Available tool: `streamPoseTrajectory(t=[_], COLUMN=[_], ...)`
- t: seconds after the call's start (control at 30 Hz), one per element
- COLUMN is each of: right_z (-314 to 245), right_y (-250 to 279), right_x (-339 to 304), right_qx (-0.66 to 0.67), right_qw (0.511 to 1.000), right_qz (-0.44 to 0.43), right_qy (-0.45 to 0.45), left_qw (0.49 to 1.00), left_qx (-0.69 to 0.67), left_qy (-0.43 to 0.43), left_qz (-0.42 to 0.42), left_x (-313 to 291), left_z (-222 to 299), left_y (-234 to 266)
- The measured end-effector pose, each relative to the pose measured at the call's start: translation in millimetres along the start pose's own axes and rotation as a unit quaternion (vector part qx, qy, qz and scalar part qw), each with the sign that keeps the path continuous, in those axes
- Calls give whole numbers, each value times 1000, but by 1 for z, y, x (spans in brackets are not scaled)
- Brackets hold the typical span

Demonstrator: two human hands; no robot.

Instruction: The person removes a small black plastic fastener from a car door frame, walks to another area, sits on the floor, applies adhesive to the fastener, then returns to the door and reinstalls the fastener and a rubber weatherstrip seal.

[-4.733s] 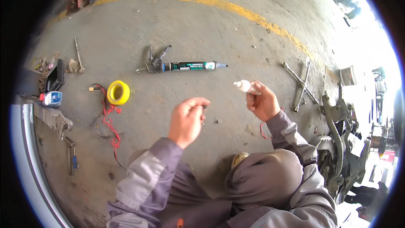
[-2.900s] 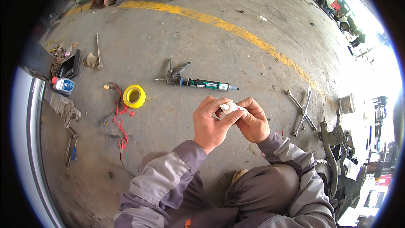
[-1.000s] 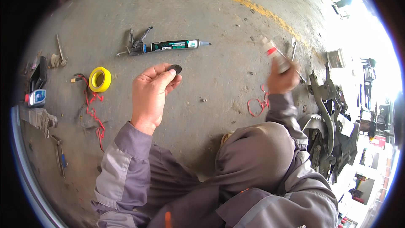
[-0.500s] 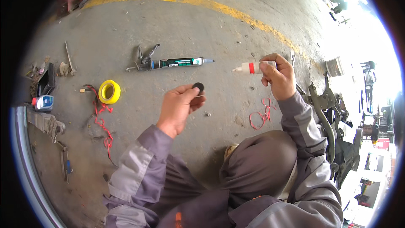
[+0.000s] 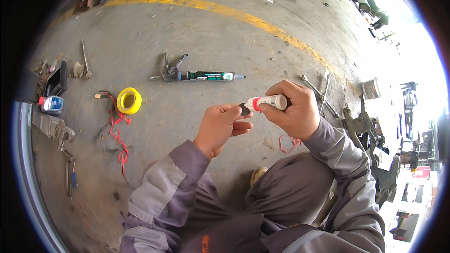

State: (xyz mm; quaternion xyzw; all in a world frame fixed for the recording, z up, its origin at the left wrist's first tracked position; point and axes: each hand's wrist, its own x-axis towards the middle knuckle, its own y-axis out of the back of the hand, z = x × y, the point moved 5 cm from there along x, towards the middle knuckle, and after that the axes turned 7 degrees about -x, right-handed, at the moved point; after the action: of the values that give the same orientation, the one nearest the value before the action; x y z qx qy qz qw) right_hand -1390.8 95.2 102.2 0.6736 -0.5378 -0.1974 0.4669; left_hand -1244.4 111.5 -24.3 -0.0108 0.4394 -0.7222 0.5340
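Observation:
Between the thumb and fingers of my left hand (image 5: 220, 126) is a small black round disc (image 5: 244, 109). My right hand (image 5: 295, 107) grips a small white squeeze bottle (image 5: 271, 101) with a red collar, tilted so that its nozzle points left at the disc. The nozzle tip meets or nearly meets the disc; I cannot tell if they touch. Beyond my hands a caulking gun (image 5: 173, 74) with a dark cartridge (image 5: 208, 76) lies on the floor, its nozzle to the right.
A yellow tape roll (image 5: 129, 100) lies left, beside tangled red string (image 5: 117, 136). Farther left are a small bottle (image 5: 51, 104) and a black tray (image 5: 57, 78). Crossed wrenches (image 5: 322, 94) and metal parts (image 5: 358, 122) lie right. A yellow line (image 5: 225, 8) crosses the concrete floor.
My right hand has brought the bottle left and down to the disc. My left hand has shifted a little right with the disc. The view has moved slightly.

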Motion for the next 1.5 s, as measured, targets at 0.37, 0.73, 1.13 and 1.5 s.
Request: streamPoseTrajectory(t=[0.37,0.73,1.13,1.5], right_z=[-2,16,224,177], right_y=[-7,-9,-106,86], right_x=[0,13,-74,-91], right_qx=[-23,-19,-279,108], right_qw=[999,995,922,901], right_qz=[17,-44,-125,419], right_qy=[24,-93,-236,35], left_qw=[1000,994,972,972], left_qx=[3,91,51,43], left_qy=[-20,-46,-195,-150], left_qz=[14,39,119,178], left_x=[-1,-1,-15,-3], left_z=[3,10,28,24], left_y=[4,11,49,57])
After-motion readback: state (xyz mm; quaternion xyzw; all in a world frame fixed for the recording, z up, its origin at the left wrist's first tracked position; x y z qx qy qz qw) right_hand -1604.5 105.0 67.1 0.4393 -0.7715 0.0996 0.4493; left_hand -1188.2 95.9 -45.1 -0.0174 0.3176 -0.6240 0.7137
